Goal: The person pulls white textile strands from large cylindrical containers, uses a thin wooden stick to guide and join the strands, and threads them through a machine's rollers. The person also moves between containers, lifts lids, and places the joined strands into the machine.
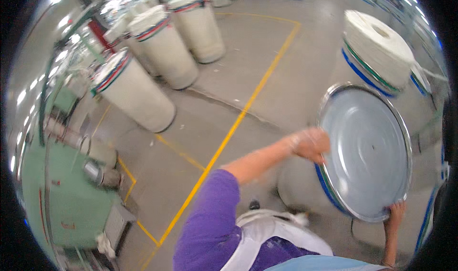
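A tall round fibre can [369, 152] stands close on my right, its grey-blue disc showing inside a shiny metal rim, with a blue and green band below. My left hand [311, 145] is closed at the left side of this rim, somewhat smeared by motion. At the near right of the same rim my right hand [396, 212] grips the edge, fingers curled over it. Beyond it is another can [367, 71], with white fibre sliver [379, 35] coiled high above its top.
Several white cans with coloured bands, such as the nearest can [136, 92], stand at left and far left. Green machinery [67, 194] fills the lower left. A yellow line [241, 116] crosses the grey floor. More cans stand along the right edge.
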Action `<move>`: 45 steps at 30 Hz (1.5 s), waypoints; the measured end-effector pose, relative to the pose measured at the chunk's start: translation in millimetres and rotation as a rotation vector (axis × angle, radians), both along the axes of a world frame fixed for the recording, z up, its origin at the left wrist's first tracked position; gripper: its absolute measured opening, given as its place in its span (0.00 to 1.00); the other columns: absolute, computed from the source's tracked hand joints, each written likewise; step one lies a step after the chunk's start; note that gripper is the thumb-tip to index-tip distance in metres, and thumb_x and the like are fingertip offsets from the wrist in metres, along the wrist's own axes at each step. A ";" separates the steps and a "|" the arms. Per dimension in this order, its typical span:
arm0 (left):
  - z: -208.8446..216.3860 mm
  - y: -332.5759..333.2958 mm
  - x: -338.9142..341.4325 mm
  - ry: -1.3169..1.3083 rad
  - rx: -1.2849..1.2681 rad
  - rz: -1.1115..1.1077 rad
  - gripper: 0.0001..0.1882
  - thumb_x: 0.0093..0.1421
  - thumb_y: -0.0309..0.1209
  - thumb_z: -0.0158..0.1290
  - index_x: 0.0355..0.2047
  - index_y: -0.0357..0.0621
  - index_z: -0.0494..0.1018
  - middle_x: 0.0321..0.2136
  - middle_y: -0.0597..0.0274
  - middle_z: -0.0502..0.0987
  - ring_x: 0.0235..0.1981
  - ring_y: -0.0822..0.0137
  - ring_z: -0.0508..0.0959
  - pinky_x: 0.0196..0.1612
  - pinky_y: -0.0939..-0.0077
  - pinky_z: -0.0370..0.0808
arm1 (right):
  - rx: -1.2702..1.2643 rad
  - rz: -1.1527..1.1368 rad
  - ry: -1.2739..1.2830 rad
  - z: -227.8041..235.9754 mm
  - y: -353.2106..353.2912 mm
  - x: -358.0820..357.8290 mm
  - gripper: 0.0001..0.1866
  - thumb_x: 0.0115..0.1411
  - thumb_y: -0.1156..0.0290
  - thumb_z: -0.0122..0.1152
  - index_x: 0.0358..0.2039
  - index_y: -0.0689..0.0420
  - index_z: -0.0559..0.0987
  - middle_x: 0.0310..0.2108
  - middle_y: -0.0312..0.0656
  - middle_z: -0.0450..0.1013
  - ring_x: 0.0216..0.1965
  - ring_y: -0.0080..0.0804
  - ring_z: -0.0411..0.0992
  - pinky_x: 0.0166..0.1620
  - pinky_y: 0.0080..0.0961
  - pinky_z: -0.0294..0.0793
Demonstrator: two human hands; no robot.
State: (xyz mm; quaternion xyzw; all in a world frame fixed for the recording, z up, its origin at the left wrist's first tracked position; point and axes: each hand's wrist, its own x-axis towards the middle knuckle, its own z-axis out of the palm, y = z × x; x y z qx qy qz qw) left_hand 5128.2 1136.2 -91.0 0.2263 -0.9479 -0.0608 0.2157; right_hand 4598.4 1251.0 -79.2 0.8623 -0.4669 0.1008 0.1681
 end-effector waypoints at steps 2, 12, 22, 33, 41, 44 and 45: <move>8.2 6.9 30.0 0.091 0.051 0.308 0.16 0.59 0.44 0.50 0.32 0.43 0.74 0.42 0.52 0.74 0.51 0.53 0.70 0.59 0.58 0.62 | 0.044 -0.082 -0.132 3.4 26.8 67.6 0.15 0.33 0.78 0.64 0.25 0.55 0.72 0.24 0.43 0.68 0.33 0.48 0.68 0.49 0.49 0.63; 54.2 138.8 5.4 0.071 0.438 -0.177 0.31 0.55 0.46 0.55 0.52 0.38 0.66 0.52 0.47 0.69 0.52 0.51 0.70 0.56 0.57 0.65 | 0.658 0.271 -0.398 61.2 73.4 266.9 0.43 0.41 0.62 0.73 0.59 0.53 0.65 0.56 0.46 0.64 0.58 0.42 0.61 0.62 0.46 0.53; 55.1 109.2 25.5 -0.085 0.298 0.080 0.35 0.47 0.36 0.63 0.53 0.38 0.64 0.49 0.50 0.71 0.47 0.54 0.73 0.47 0.62 0.71 | 0.442 0.437 0.008 35.4 -71.7 238.2 0.21 0.40 0.71 0.70 0.38 0.47 0.75 0.41 0.34 0.72 0.46 0.32 0.70 0.45 0.31 0.72; 21.3 -115.1 96.0 -0.185 0.156 0.590 0.23 0.43 0.36 0.65 0.41 0.51 0.74 0.32 0.62 0.79 0.36 0.59 0.77 0.39 0.64 0.72 | 0.271 0.464 -0.421 -4.1 -237.2 425.6 0.14 0.48 0.65 0.64 0.35 0.53 0.72 0.33 0.40 0.72 0.38 0.40 0.74 0.36 0.36 0.75; 43.1 -217.5 204.5 -0.288 0.098 0.634 0.26 0.35 0.25 0.66 0.39 0.47 0.77 0.43 0.65 0.78 0.45 0.60 0.74 0.51 0.66 0.69 | 0.227 0.525 0.008 21.0 -397.9 336.6 0.18 0.41 0.70 0.69 0.33 0.51 0.71 0.35 0.34 0.73 0.39 0.37 0.73 0.37 0.34 0.74; 42.9 -224.1 175.8 -0.379 0.200 0.694 0.25 0.36 0.25 0.65 0.41 0.49 0.77 0.45 0.65 0.77 0.44 0.62 0.75 0.48 0.69 0.72 | 0.331 0.685 0.018 3.0 -419.1 324.5 0.16 0.42 0.69 0.67 0.29 0.50 0.69 0.32 0.32 0.73 0.34 0.34 0.74 0.31 0.32 0.74; 41.2 -227.5 167.8 -0.343 0.185 0.576 0.24 0.37 0.26 0.64 0.40 0.49 0.77 0.44 0.65 0.78 0.43 0.63 0.75 0.46 0.70 0.72 | 0.310 0.678 -0.044 0.4 -422.7 327.2 0.14 0.43 0.68 0.67 0.29 0.50 0.70 0.31 0.31 0.73 0.33 0.33 0.74 0.29 0.32 0.73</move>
